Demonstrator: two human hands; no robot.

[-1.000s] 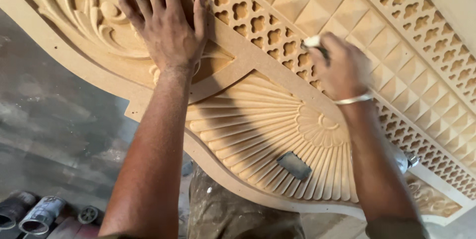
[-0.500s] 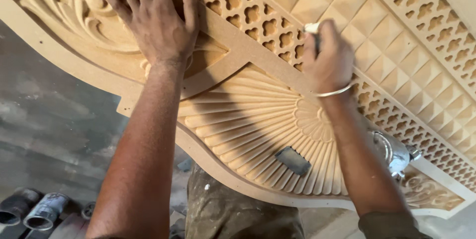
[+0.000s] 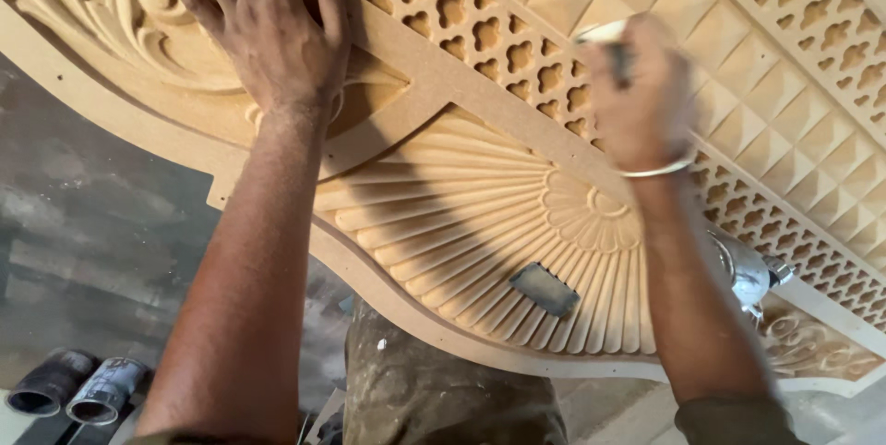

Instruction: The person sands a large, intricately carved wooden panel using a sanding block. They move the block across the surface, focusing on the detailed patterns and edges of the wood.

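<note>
On the carved panel (image 3: pixel 461 223), seen from the head view, the left hand (image 3: pixel 263 30) is laid flat with fingers spread, pressed on the scrollwork at upper left. The right hand (image 3: pixel 637 94) is closed around a small pale sanding piece (image 3: pixel 600 32), held against the lattice band running down to the right. A grey pad (image 3: pixel 544 288) is left on the fan carving, below and nearer the right hand. Cans (image 3: pixel 78 390) are seen on the floor.
</note>
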